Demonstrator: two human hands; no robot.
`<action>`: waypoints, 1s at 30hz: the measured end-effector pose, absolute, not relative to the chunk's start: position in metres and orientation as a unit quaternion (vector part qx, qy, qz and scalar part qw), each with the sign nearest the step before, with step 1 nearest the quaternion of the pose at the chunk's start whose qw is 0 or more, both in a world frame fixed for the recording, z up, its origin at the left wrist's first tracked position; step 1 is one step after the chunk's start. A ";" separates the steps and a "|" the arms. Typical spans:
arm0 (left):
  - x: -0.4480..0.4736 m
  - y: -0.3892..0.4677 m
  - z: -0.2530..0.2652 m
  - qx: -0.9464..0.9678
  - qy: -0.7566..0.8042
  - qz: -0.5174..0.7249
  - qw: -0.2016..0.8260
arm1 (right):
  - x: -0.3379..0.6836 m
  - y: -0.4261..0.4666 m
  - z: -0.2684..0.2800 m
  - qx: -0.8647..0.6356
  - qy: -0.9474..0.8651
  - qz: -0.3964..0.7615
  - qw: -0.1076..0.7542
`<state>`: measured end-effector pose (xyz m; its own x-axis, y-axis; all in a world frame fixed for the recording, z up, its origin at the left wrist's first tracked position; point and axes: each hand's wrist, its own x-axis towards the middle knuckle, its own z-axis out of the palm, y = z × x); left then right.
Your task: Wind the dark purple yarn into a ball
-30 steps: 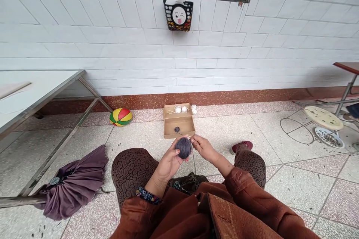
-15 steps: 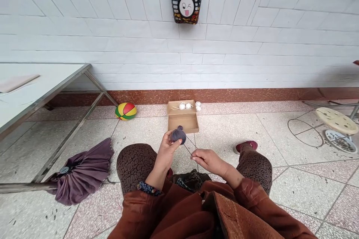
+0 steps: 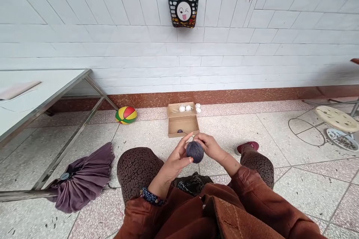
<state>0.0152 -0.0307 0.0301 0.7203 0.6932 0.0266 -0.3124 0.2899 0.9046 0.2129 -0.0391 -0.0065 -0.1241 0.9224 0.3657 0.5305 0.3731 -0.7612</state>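
A dark purple-grey ball of yarn point(image 3: 195, 152) rests in my left hand point(image 3: 177, 160), its thumb and fingers closed round the left side. My right hand point(image 3: 212, 148) is at the ball's upper right, fingers bent together on the yarn strand; the fingertips are partly hidden behind the ball. Just beyond my hands an open cardboard box point(image 3: 183, 122) stands on the floor, with a smaller dark yarn ball point(image 3: 180, 131) in its near part. White yarn balls point(image 3: 185, 108) lie in its raised lid, and more white balls point(image 3: 198, 108) sit just right of it.
A folded purple umbrella point(image 3: 84, 179) lies at left beside a metal-framed table point(image 3: 64, 78). A striped toy ball point(image 3: 126, 115) rests near the wall. At right are a round stool point(image 3: 336, 118) and a dish point(image 3: 342, 140). A black basket point(image 3: 183, 11) hangs from the window bars.
My left hand has brought the yarn ball right and closer to me. My right hand has gone from drawing the strand out below to the ball's upper right. The smaller ball now shows in the box.
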 end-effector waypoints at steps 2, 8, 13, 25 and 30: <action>0.015 -0.030 0.032 0.471 0.206 0.341 0.787 | 0.210 -0.049 -0.023 -0.520 -0.712 0.239 0.408; 0.014 -0.015 0.025 0.414 0.332 0.425 0.734 | 0.210 -0.080 -0.040 -0.528 -0.729 0.248 0.358; 0.017 -0.003 0.014 0.484 0.394 0.450 0.639 | 0.206 -0.096 -0.003 -0.435 -0.807 0.268 0.296; 0.022 -0.024 0.021 0.512 0.234 0.353 0.747 | 0.219 -0.022 0.011 -0.517 -0.712 0.204 0.430; 0.023 -0.012 0.011 0.422 0.319 0.435 0.729 | 0.200 -0.048 -0.048 -0.549 -0.713 0.264 0.348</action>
<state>0.0226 -0.0116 0.0113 0.4176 0.9033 -0.0979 -0.3652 0.2655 0.8923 0.2001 -0.0483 -0.0477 -0.1547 0.9662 0.2064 0.5990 0.2579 -0.7581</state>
